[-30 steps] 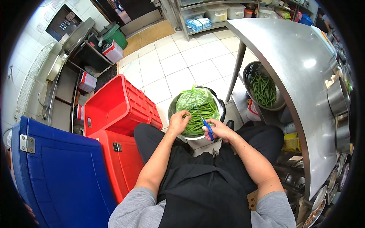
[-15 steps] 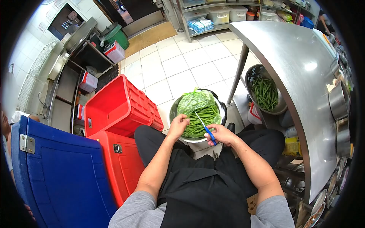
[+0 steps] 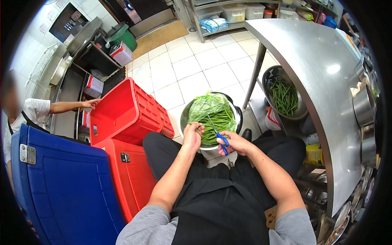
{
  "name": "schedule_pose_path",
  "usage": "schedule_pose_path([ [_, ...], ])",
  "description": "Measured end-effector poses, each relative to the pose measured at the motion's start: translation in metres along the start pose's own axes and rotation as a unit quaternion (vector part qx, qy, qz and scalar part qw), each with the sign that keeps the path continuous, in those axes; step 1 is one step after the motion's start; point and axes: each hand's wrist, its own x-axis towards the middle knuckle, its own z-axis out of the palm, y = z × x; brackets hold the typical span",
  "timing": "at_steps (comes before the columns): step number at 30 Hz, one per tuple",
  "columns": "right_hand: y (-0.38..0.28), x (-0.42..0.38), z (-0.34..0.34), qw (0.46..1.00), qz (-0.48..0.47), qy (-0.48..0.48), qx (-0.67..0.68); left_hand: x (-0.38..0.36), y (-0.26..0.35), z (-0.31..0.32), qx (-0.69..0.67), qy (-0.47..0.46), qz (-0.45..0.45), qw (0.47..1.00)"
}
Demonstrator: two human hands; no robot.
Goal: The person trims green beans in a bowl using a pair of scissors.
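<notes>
Between my knees stands a colander point(image 3: 184, 118) heaped with long green beans point(image 3: 222, 122). A crumpled clear green plastic bag point(image 3: 208, 107) lies over the far part of the heap. My left hand point(image 3: 192, 135) is closed at the near left of the beans, its fingertips pinched on what look like green beans, mostly hidden by the fingers. Blue-handled scissors point(image 3: 223, 143) sit in my right hand point(image 3: 237, 143), fingers through the loops. Their blades point away from me, over the beans and close to my left fingertips.
To my left are an open red crate point(image 3: 134, 118), a red box point(image 3: 126, 171) and a blue lid point(image 3: 69, 183). A co-worker's hand point(image 3: 90, 104) is at the crate's rim. On the right, another bean-filled colander point(image 3: 285, 98) stands beside a steel table point(image 3: 302, 53).
A co-worker in a white shirt has come into view at left, arm reaching to the red crate. The scissors' handles have spread apart. My left hand has shifted slightly nearer to me.
</notes>
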Motion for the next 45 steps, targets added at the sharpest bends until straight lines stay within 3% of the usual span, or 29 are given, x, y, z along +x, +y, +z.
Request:
schedule_pose_path([
  [20,0.0,0.005,-0.004,0.999,-0.015,0.027,-0.01,0.0,0.003,-0.002,0.03,0.002,-0.023,0.999],
  [22,-0.001,0.005,-0.006,0.996,-0.001,0.08,-0.04,0.001,0.004,-0.002,0.158,-0.023,-0.009,0.987],
  [23,-0.003,0.003,-0.008,0.996,0.001,0.084,-0.027,0.0,0.007,-0.005,0.25,-0.083,-0.022,0.964],
  [24,-0.004,0.004,-0.01,0.996,0.0,0.083,-0.027,-0.002,0.013,-0.003,0.41,-0.084,-0.02,0.908],
  [25,-0.003,0.005,-0.012,0.995,-0.008,0.089,-0.031,-0.009,0.012,-0.001,0.566,-0.101,0.086,0.814],
  [26,-0.003,0.005,-0.014,0.995,-0.015,0.096,-0.034,-0.017,0.01,0.002,0.696,-0.113,0.188,0.684],
  [27,-0.006,0.003,-0.012,0.995,-0.011,0.099,-0.03,-0.021,0.012,0.007,0.732,-0.121,0.154,0.653],
  [30,-0.007,0.0,-0.01,0.994,-0.018,0.1,-0.035,-0.017,0.004,-0.004,0.734,-0.146,0.176,0.639],
  [32,-0.007,-0.002,-0.01,0.994,-0.013,0.097,-0.046,-0.01,0.006,-0.005,0.724,-0.136,0.149,0.66],
  [34,-0.007,-0.003,-0.01,0.994,-0.007,0.092,-0.058,-0.008,0.013,-0.002,0.662,-0.129,0.196,0.712],
  [36,-0.007,-0.004,-0.009,0.994,-0.01,0.084,-0.066,-0.002,0.014,-0.005,0.644,-0.114,0.211,0.726],
  [38,-0.009,-0.002,-0.007,0.994,-0.005,0.081,-0.07,0.001,0.018,-0.001,0.628,-0.074,0.159,0.758],
  [45,-0.006,0.0,-0.006,0.996,-0.01,0.062,-0.063,0.006,0.021,0.006,0.605,-0.072,0.19,0.77],
])
